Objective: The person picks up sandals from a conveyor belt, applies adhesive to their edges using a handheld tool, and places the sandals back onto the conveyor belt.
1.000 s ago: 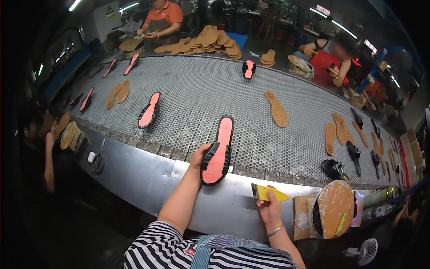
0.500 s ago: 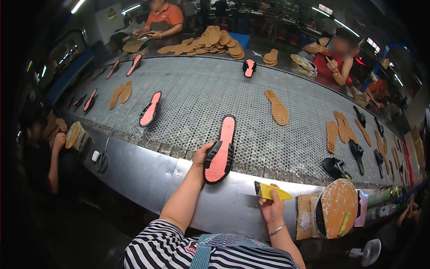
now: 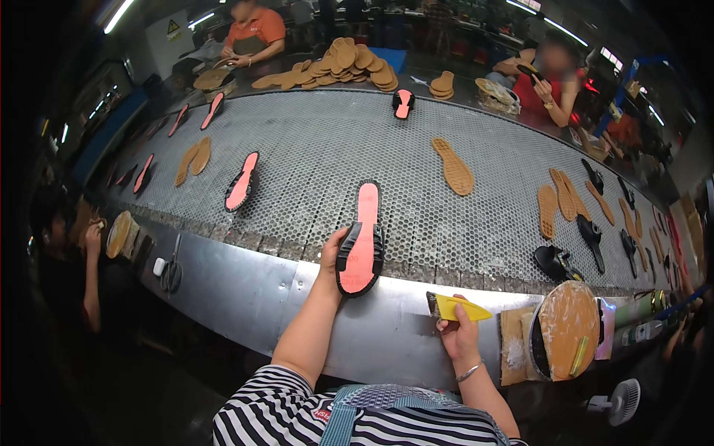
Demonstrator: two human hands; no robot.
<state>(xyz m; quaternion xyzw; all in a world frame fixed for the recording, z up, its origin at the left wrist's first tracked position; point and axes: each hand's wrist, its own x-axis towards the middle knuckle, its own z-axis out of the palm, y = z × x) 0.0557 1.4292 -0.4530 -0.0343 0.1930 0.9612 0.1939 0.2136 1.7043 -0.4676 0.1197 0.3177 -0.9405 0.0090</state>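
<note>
The black shoe with a pink bottom [image 3: 362, 241] is held over the near edge of the mesh belt [image 3: 312, 197]. The left hand [image 3: 332, 253] is wrapped on its nine o'clock side; a loose hold could let it twist or fall. At four o'clock from the shoe, the right hand [image 3: 459, 327] pinches a yellow brush [image 3: 447, 305]. Its dark tip faces the shoe, so a slip could smudge it. At three o'clock from that hand, the round tan lid [image 3: 567, 320] could get bumped.

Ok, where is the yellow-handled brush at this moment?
In the head view, the yellow-handled brush is in the right hand, right of centre, above the metal ledge, left of the orange disc.
</note>
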